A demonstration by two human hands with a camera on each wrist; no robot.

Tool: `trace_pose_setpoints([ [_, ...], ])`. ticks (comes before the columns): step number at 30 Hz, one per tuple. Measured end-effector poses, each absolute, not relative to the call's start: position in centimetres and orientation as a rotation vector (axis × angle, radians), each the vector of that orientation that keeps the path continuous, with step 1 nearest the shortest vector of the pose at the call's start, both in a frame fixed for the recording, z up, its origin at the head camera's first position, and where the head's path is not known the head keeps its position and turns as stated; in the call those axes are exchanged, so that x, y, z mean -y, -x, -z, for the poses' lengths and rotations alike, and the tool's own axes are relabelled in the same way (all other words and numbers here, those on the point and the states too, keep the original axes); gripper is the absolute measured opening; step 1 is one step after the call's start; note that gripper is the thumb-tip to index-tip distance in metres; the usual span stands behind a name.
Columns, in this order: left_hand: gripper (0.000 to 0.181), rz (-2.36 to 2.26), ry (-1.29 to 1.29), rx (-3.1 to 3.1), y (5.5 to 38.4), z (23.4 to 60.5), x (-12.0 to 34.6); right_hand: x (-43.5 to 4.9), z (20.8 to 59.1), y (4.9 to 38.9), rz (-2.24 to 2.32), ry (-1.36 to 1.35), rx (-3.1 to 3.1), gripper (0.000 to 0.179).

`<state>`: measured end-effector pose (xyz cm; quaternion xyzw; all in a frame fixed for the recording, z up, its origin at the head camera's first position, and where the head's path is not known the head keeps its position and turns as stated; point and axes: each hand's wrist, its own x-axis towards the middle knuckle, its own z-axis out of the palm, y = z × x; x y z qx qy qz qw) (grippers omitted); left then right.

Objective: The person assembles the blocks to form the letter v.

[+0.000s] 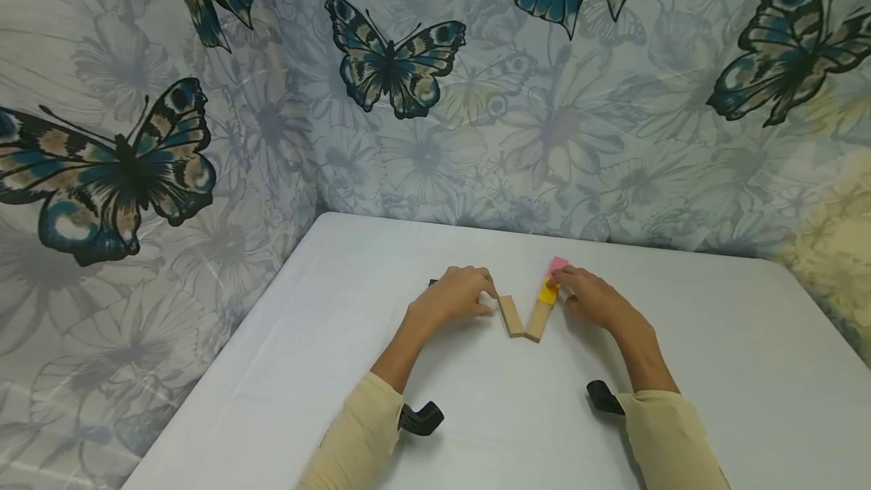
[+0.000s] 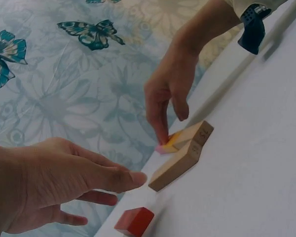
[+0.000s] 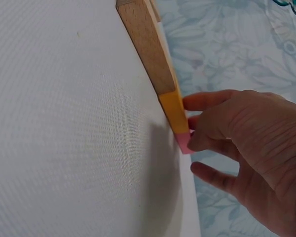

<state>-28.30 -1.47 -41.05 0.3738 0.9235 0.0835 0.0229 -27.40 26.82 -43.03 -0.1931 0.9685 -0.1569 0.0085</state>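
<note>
Two wooden blocks meet at their near ends in a V on the white table. My left hand (image 1: 459,293) is beside the far end of the left wooden block (image 1: 512,316), fingers spread and palm empty; its thumb tip overlaps that block's end in the left wrist view. The right wooden block (image 1: 537,322) continues into a yellow block (image 3: 173,112) and a pink block (image 3: 184,143) in one line. My right hand (image 1: 592,296) touches the pink block with its fingertips, thumb near the yellow one. A red block (image 2: 134,221) lies below my left hand in the left wrist view.
The white table (image 1: 503,429) reaches back to a butterfly-print cloth (image 1: 435,165). A black strap piece sticks out at the left cuff (image 1: 422,419) and another at the right cuff (image 1: 604,398). Numbers are printed on the wooden blocks' near ends.
</note>
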Motion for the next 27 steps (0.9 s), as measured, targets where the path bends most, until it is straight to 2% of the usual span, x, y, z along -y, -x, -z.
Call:
trace_pose_setpoints([
  [8, 0.046, -0.320, -1.078, -2.795, 29.0, 41.3, 3.4, -26.9, 43.0, 27.4, 0.497, 0.619, -3.021, 0.038],
  [27, 0.046, -0.355, -1.052, -2.771, 29.7, 42.5, 4.2, -26.9, 43.1, 27.4, 0.488, 0.601, -3.016, 0.037],
])
